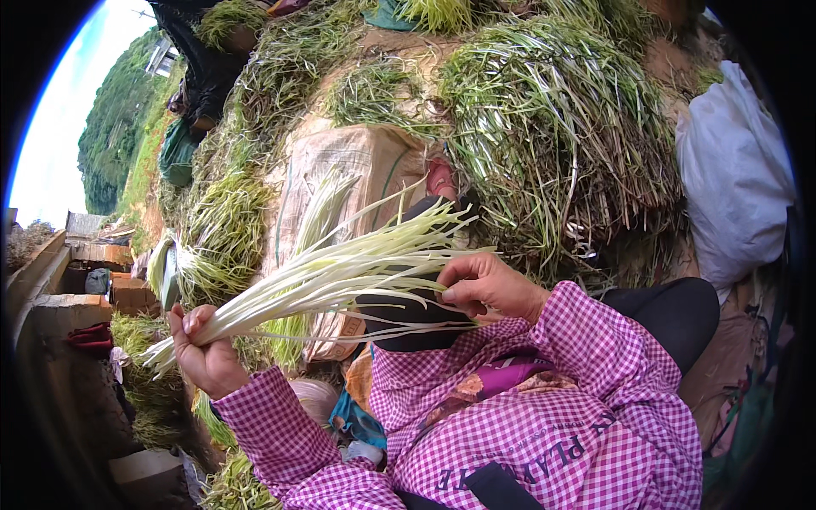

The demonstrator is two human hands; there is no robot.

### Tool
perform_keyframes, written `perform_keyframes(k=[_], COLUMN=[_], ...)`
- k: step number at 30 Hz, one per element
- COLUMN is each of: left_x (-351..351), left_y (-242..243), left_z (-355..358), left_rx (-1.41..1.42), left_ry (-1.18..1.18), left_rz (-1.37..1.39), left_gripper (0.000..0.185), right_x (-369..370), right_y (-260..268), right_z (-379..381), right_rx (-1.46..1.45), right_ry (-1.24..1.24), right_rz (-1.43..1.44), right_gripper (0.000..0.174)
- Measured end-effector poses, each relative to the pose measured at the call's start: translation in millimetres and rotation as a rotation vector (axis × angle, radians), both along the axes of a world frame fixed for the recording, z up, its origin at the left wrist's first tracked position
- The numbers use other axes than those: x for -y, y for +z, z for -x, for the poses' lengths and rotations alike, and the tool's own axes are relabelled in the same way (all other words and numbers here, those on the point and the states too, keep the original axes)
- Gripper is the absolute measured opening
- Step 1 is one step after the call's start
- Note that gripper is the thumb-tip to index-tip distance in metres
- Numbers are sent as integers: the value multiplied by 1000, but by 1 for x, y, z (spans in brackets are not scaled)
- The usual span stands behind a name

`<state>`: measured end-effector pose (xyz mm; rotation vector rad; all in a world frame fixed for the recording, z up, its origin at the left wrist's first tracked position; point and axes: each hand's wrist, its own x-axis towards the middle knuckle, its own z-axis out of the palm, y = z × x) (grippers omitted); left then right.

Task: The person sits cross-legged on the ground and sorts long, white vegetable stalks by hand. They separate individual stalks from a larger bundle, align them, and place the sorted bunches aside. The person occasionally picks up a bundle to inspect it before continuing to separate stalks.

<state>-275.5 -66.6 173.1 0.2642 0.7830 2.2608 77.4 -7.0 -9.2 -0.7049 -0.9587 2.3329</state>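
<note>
My left hand (207, 357) grips a bunch of long, pale, blanched leaves that look like garlic chives (319, 280) near their white base ends. The bunch slants up to the right across my lap, its yellow-green tips fanned out over my dark-trousered knee. At the tip side my right hand (488, 287) has thumb and forefinger pinched together on thin leaf ends. Directly behind the held bunch, another pale bunch (322, 204) lies on a woven plastic sack (357, 153) with green stripes; part of it is hidden.
A large heap of untrimmed green stalks (561, 127) stands ahead to the right, beside a full white sack (733, 172). Tied pale bunches (217, 248) pile up at left. Another person's dark-clothed leg (204, 70) shows at upper left. Blocks (131, 293) edge the far left.
</note>
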Motion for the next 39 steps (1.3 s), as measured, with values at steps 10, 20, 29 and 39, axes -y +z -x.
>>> perform_keyframes(k=[10,20,29,39], left_x=[3,32,53,65], left_y=[26,36,29,12], left_z=[-23,-28,-23,-35], left_rx=[-21,-115,-100,-378], left_ry=[-211,-283,-223,-372], left_rz=[-76,-134,-162,-390], left_gripper=[13,13,16,30], right_x=[8,40,49,54], right_y=[5,10,18,3], right_z=[-1,9,4,4], right_rx=[128,229,295,341], right_ry=[117,-47,-226,31], right_rz=[-38,-956,-953,-976], right_gripper=[8,12,13,15])
